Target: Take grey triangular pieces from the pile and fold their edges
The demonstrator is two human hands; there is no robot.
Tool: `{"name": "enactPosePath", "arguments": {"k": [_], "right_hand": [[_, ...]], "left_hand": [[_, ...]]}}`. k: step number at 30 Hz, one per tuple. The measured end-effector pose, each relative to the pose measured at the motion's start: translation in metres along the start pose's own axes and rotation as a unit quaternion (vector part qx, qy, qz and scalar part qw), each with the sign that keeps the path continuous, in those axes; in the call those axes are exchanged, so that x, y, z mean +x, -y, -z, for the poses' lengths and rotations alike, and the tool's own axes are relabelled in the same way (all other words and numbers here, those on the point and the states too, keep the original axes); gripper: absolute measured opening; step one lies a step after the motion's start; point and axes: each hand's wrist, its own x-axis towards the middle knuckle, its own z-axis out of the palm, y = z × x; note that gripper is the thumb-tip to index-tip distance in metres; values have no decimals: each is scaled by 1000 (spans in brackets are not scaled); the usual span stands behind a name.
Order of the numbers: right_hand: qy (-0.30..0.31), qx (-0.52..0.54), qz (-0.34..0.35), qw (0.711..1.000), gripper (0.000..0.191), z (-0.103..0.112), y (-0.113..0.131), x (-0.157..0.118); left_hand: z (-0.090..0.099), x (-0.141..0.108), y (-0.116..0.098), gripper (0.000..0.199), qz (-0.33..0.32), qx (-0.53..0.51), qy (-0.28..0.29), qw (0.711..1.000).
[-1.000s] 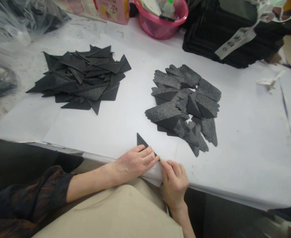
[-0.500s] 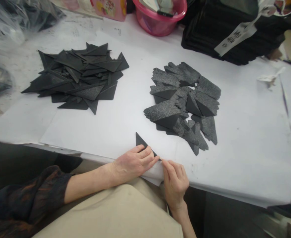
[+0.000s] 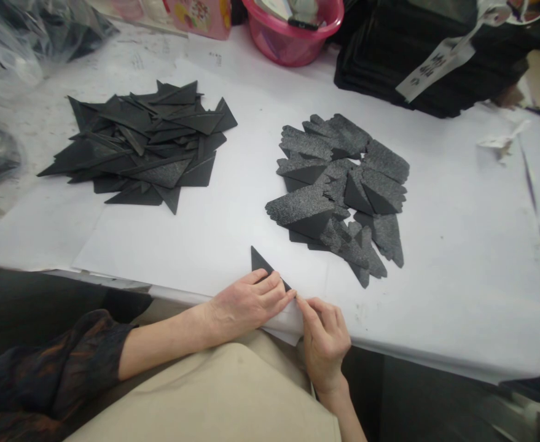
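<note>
left hand [image 3: 251, 301] lies flat over a black triangle [image 3: 260, 263] at the near edge of the white table [image 3: 458, 294], fingers together and pressing the piece down — only its far tip shows beyond the knuckles. right hand [image 3: 325, 334] meets it at the triangle's right corner, thumb and forefinger drawn together in a pinch; whether they grip a thin layer or just the corner cannot be told. compared with the frames half a second and a second ago, hands and triangle sit in the same place — only the view has drifted slightly, so the work at that corner looks unfinished. beyond lie a pile of smooth black triangles [image 3: 145, 147], a pile of grey foam triangles [image 3: 338, 184], and a pink basin [image 3: 292, 37].
</note>
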Motion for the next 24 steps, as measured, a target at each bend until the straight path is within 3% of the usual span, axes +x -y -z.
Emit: {"name": "enactPosePath", "arguments": {"k": [14, 19, 24], "right_hand": [[18, -17, -10, 1000, 34, 5, 3, 1], [3, 14, -38, 999, 33, 7, 8, 2], [19, -60, -26, 998, 35, -2, 16, 7]], "left_hand": [[0, 2, 0, 35, 0, 4, 6, 1000], [-3, 1, 0, 34, 9, -2, -17, 1000], [-3, 1, -1, 28, 16, -11, -51, 998]]}}
